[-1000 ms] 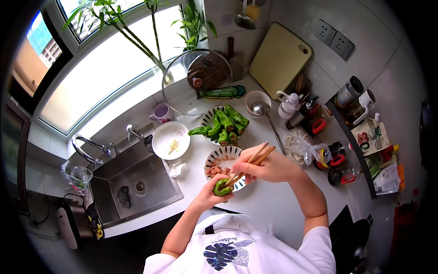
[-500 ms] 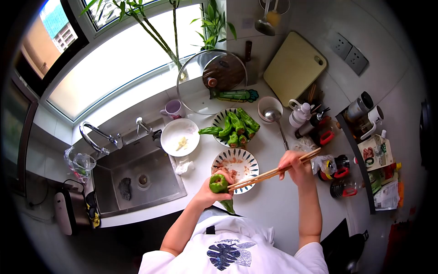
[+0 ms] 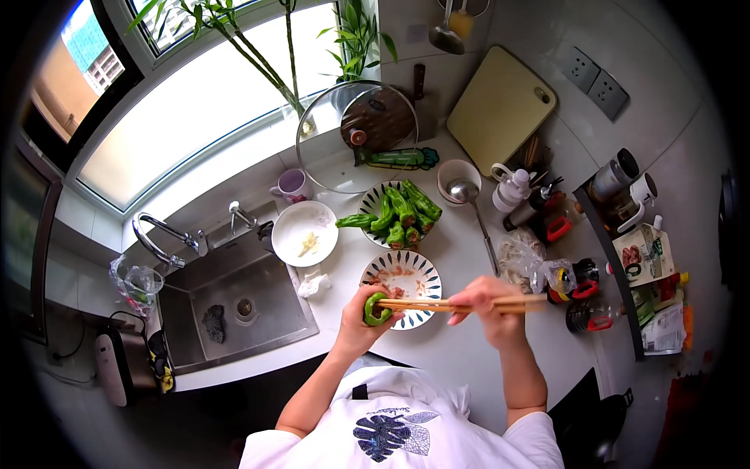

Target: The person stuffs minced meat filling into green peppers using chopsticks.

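Note:
My left hand is wrapped round a green pepper, whose open end faces right. A pair of wooden chopsticks is gripped in my right hand; their tips reach the pepper's opening, and their rear ends are blurred. Just behind the pepper lies a patterned plate with some reddish minced filling. Beyond it, several green peppers are heaped on a second patterned plate. Left of these is a white plate bearing small pale pieces.
A steel sink is at the left. Behind the plates are a purple mug, a glass lid and a bowl with a ladle. Bottles and a cutting board are at the right.
My right hand has moved left and slightly down, and the chopsticks now lie nearly level. My left hand has turned the pepper, so its lower end no longer shows below. The view has shifted slightly.

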Available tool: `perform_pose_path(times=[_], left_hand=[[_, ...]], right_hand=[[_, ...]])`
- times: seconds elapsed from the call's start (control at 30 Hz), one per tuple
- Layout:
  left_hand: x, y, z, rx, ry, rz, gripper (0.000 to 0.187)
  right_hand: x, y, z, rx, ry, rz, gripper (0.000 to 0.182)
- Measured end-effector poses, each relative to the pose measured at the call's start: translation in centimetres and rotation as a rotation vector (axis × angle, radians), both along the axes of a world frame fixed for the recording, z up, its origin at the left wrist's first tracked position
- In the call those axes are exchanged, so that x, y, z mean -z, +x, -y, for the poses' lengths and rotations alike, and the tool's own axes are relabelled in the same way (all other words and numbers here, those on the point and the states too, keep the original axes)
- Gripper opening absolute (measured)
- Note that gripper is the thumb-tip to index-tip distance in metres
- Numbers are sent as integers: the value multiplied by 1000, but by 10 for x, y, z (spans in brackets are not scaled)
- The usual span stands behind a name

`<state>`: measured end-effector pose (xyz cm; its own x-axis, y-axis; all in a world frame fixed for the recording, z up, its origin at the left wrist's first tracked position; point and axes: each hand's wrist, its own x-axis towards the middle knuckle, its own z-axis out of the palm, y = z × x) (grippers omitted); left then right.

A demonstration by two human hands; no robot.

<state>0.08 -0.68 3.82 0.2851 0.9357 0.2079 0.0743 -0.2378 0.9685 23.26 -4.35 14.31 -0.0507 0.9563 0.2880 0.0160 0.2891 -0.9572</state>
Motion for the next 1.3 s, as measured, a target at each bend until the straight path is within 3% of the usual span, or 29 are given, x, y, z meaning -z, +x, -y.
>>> perform_pose_path(times=[0.1,0.23,0.37,0.5,0.83,1.13,1.23,1.3], left_hand=[[0,1,-1,-81,36,-63,50],[14,3,1,-231,176,-85,54],[16,9,4,-363,379,-121,58],[24,6,7,-351,440,-163,57],[32,3,4,-373,404,-171,55],[33,9,7,-358,444,-169,55],[31,4,5,-303,387,-151,55],[28,-4,0,-85,407,-165,55]], right_hand=[[-13,-22,15,76,148,202,18],[-18,-44,23,167,179,271,13],[-10,-60,26,134,158,410,19],[-7,-67,18,147,-2,332,19],[-26,-51,22,171,152,331,16],[-11,-71,18,92,116,524,9],[-14,-62,12,110,175,429,10],[-29,-48,11,90,122,440,13]])
